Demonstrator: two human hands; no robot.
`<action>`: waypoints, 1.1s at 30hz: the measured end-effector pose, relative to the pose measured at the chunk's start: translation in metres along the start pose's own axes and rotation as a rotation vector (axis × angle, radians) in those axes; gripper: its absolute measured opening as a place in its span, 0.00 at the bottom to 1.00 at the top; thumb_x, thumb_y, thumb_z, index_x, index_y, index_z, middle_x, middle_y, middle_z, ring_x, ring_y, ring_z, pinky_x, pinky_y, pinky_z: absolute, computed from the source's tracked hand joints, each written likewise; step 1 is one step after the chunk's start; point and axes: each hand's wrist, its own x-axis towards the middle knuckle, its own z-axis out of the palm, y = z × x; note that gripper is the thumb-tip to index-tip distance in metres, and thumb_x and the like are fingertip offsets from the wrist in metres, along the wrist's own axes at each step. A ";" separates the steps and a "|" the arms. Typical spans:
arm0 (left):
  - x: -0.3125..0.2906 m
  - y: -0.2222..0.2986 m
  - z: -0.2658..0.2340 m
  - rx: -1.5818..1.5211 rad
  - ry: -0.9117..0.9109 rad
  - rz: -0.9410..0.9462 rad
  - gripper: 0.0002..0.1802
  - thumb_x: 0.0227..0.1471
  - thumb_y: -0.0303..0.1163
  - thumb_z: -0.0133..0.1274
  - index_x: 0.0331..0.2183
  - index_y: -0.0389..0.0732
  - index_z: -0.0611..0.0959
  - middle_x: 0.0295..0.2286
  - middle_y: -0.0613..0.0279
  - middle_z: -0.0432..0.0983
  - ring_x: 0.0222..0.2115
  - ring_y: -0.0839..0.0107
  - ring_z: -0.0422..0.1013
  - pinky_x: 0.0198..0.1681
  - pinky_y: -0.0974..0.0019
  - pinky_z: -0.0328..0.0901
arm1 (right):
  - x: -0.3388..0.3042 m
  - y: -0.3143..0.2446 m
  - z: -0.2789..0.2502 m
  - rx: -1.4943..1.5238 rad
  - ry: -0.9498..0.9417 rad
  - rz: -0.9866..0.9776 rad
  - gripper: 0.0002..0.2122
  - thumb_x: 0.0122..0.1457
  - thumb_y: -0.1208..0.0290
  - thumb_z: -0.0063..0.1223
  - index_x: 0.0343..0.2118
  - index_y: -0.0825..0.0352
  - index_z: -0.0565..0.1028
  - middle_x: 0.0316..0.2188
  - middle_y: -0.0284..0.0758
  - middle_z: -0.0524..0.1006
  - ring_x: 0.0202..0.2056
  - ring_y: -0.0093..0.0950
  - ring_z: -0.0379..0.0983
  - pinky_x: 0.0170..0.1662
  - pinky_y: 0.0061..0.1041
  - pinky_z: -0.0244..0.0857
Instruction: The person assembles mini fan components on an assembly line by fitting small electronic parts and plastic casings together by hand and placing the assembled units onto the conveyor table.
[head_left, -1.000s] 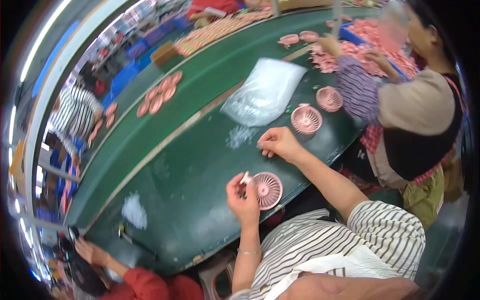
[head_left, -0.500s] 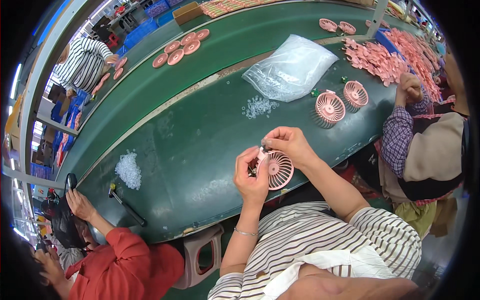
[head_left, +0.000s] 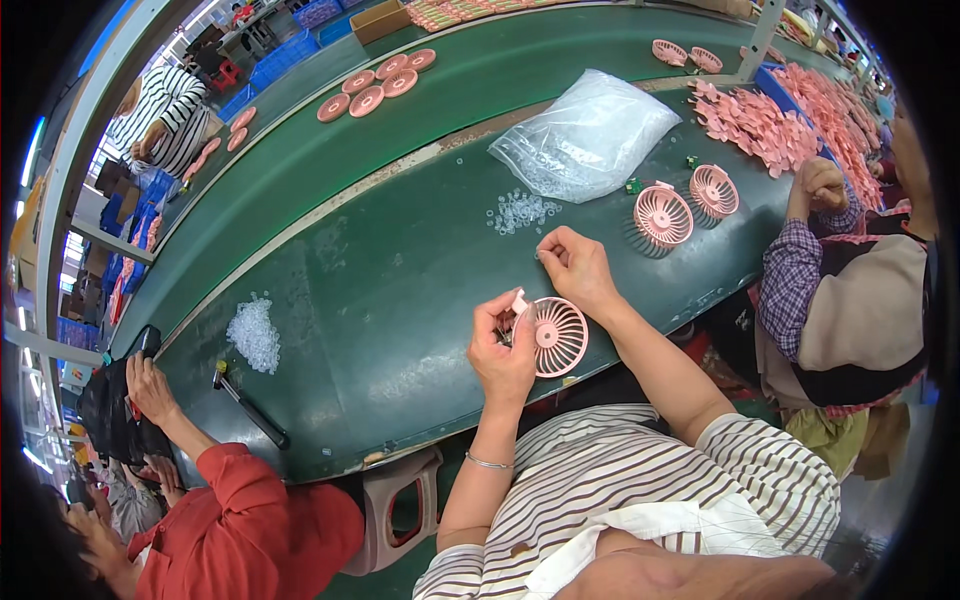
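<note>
My left hand (head_left: 503, 350) is wrapped round a pink round fan housing (head_left: 558, 338) with a slatted grille, held over the near edge of the bench. A pale pink tab sticks up by my thumb, and my fingers hide the housing's left side. My right hand (head_left: 580, 270) is raised above and right of it, apart from it, with thumb and forefinger pinched together. Something tiny at those fingertips is too small to name. Farther off lies a pile of small clear rings (head_left: 522, 212) beside a clear plastic bag (head_left: 588, 135). Two more pink fan housings (head_left: 663, 215) stand to the right.
A green conveyor belt (head_left: 450, 105) with pink discs (head_left: 367, 101) runs along the far side. Another clear pile (head_left: 254, 333) and a black-handled hammer (head_left: 252, 408) lie at left. Pink parts (head_left: 752, 125) are heaped at right. Co-workers sit on both sides, a red sleeve (head_left: 260, 520) nearest left.
My right hand has left the fan housing and moved up and away, still pinched. My left hand keeps its hold. The pink discs on the belt have shifted right, and the left co-worker's hand has moved slightly.
</note>
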 end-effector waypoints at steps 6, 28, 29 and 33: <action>0.000 0.002 0.000 -0.019 0.011 0.013 0.13 0.46 0.25 0.58 0.37 0.35 0.77 0.29 0.60 0.77 0.28 0.74 0.73 0.33 0.71 0.67 | 0.001 -0.003 -0.014 0.456 -0.192 0.224 0.04 0.51 0.78 0.56 0.29 0.72 0.75 0.26 0.32 0.76 0.25 0.16 0.71 0.29 0.16 0.65; -0.005 0.005 0.000 0.042 0.061 0.169 0.15 0.43 0.23 0.60 0.35 0.36 0.75 0.34 0.54 0.76 0.31 0.68 0.74 0.35 0.68 0.69 | -0.024 -0.034 -0.025 0.835 -0.430 0.347 0.05 0.52 0.78 0.57 0.31 0.73 0.76 0.27 0.33 0.77 0.27 0.18 0.73 0.32 0.16 0.68; -0.005 0.005 0.000 0.042 0.062 0.168 0.15 0.43 0.23 0.60 0.35 0.36 0.75 0.34 0.54 0.76 0.31 0.68 0.74 0.35 0.68 0.69 | -0.024 -0.035 -0.025 0.822 -0.429 0.346 0.05 0.53 0.78 0.56 0.31 0.73 0.76 0.27 0.32 0.77 0.27 0.17 0.72 0.32 0.16 0.67; -0.004 0.007 0.000 -0.008 0.090 0.102 0.16 0.44 0.23 0.59 0.38 0.35 0.75 0.34 0.55 0.75 0.32 0.68 0.74 0.36 0.69 0.68 | -0.029 -0.033 -0.024 0.805 -0.473 0.306 0.06 0.53 0.78 0.55 0.32 0.74 0.77 0.30 0.33 0.77 0.31 0.18 0.72 0.35 0.17 0.67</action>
